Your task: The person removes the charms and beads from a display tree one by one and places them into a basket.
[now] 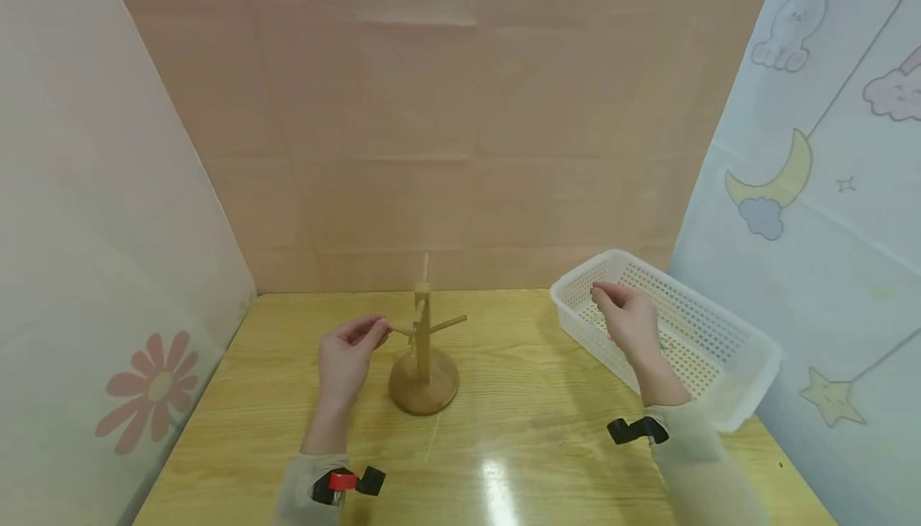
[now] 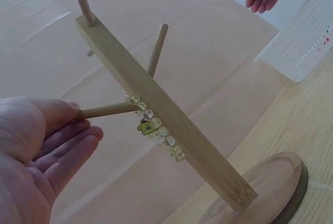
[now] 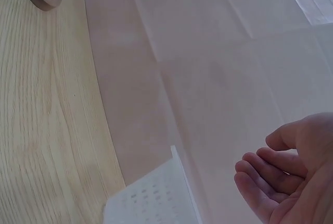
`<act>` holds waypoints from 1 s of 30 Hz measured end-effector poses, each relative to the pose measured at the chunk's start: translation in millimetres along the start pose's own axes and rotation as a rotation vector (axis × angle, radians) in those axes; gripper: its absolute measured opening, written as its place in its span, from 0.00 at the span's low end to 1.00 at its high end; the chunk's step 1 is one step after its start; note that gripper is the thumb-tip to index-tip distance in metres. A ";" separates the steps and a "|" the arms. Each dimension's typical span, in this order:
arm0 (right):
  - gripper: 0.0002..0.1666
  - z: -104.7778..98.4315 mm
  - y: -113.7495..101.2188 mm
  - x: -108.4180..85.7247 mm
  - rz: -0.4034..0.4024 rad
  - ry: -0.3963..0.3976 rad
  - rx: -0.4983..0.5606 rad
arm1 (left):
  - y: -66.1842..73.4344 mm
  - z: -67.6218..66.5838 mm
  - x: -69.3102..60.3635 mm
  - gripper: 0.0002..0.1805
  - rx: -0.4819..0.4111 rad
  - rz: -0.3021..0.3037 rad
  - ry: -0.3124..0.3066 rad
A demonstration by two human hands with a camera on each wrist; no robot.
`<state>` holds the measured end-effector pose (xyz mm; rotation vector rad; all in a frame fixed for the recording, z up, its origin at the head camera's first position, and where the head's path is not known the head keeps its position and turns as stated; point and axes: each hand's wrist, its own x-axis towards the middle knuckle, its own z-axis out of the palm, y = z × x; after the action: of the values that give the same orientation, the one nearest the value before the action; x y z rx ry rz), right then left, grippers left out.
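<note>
A wooden jewelry stand (image 1: 423,346) with a round base (image 2: 276,182) stands upright on the table, its pegs sticking out from the post. My left hand (image 1: 344,362) pinches the tip of one peg (image 2: 106,111) between thumb and index finger, the other fingers loosely bent. On that peg, close against the post, hangs a bracelet (image 2: 162,131) of clear and yellow-green beads with a green charm. My right hand (image 1: 631,328) hovers above the near-left part of a white basket (image 1: 764,374). In the right wrist view its fingers (image 3: 260,193) curl loosely with nothing visible between them.
The perforated basket stands at the right of the wooden table (image 1: 518,398), beside the patterned side wall. A few small colored items (image 1: 667,344) lie inside it, partly hidden by the right hand. A brown paper-like backdrop (image 1: 446,126) rises behind the table.
</note>
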<state>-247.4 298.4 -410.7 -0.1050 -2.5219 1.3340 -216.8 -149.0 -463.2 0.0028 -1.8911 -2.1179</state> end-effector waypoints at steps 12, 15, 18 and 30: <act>0.23 23.1 -14.4 -6.2 -0.036 -0.006 0.077 | 8.5 -4.7 -3.9 0.09 0.141 -0.018 -0.006; 0.24 27.5 -17.6 -6.0 -0.048 -0.020 0.111 | 9.9 -3.3 -2.5 0.10 0.148 -0.002 -0.006; 0.23 31.8 -17.9 -5.9 -0.053 -0.023 0.145 | 10.5 -1.3 -2.2 0.11 0.165 0.023 -0.006; 0.23 39.4 -19.0 -9.1 -0.040 -0.038 0.144 | 15.6 2.2 -7.0 0.08 0.290 0.092 -0.142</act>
<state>-248.5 254.3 -418.0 0.0010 -2.4358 1.5095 -207.1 -146.6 -449.1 -0.1717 -2.2199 -1.8103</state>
